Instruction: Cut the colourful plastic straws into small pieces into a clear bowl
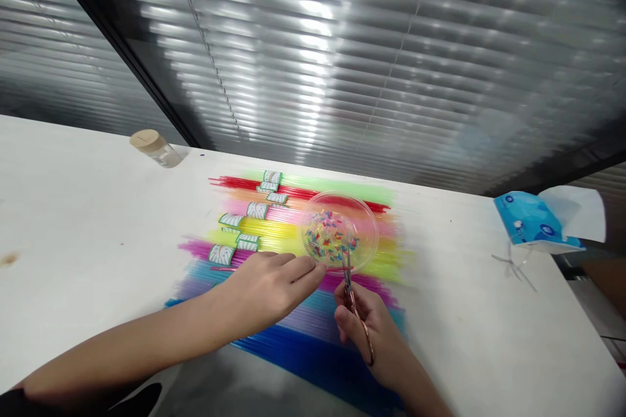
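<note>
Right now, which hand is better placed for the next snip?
Probably the right hand: it holds the scissors, which point over the clear bowl. The left hand seems to pinch a thin red stick beside them, so it looks better suited to steadying.

White glare blazes down the venetian blinds (315, 45), the upper right corner falling dim! Soft light washes the white tabletop (63, 208); the plastic straws (276, 228) blur towards their ends, wide-angle stretch pulling at the edges.
</note>
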Demonstrator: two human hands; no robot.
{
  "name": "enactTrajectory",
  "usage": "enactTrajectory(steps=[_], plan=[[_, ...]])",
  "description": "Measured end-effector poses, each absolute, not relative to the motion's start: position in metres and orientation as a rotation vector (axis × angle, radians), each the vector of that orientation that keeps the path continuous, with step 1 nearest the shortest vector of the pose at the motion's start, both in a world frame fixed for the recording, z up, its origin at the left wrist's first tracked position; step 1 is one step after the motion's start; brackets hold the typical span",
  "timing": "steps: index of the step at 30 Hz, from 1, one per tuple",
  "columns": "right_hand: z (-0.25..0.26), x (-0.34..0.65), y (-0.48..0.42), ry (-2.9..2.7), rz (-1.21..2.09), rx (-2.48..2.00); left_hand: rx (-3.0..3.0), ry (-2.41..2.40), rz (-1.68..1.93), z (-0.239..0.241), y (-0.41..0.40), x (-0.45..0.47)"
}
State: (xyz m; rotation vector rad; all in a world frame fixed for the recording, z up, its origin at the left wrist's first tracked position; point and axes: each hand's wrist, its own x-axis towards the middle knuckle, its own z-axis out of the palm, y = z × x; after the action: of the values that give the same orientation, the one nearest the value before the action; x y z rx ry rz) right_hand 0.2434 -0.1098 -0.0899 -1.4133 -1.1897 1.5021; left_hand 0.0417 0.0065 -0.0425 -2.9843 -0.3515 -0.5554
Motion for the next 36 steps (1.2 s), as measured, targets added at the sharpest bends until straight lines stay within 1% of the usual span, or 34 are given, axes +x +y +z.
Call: enactTrajectory(steps=[4,9,17,21,32,36], plan=[[-0.0921,0.2433,-0.1102,-1.204,1.474,-1.421,-3.002,-0.393,-0.528,-0.0407,0.0071,0.0416],[-0.0917,0.2436,-0.1087,-1.131,1.493,-1.403,-2.976,-0.465,-0.656,-0.0378,0.0112,0.0423],[-0.0954,0.2427,-0.1125,-1.002,1.477,-1.449,-2.941,-0.469,-0.697,-0.0330,0.0156,0.0421],[-0.0929,0.2442,-0.1123,-1.105,1.459,-1.393,-2.927,-0.468,-0.706,-0.0336,0.0150,0.0422],[-0.0950,0.2468,-0.1109,-1.163,1.455,-1.395,-2.990,-0.436,-0.571,-0.0420,0.0060,0.0433],[-0.0962,0.2466,-0.1107,-1.163,1.450,-1.395,-2.986,-0.432,-0.579,-0.0424,0.0059,0.0432]])
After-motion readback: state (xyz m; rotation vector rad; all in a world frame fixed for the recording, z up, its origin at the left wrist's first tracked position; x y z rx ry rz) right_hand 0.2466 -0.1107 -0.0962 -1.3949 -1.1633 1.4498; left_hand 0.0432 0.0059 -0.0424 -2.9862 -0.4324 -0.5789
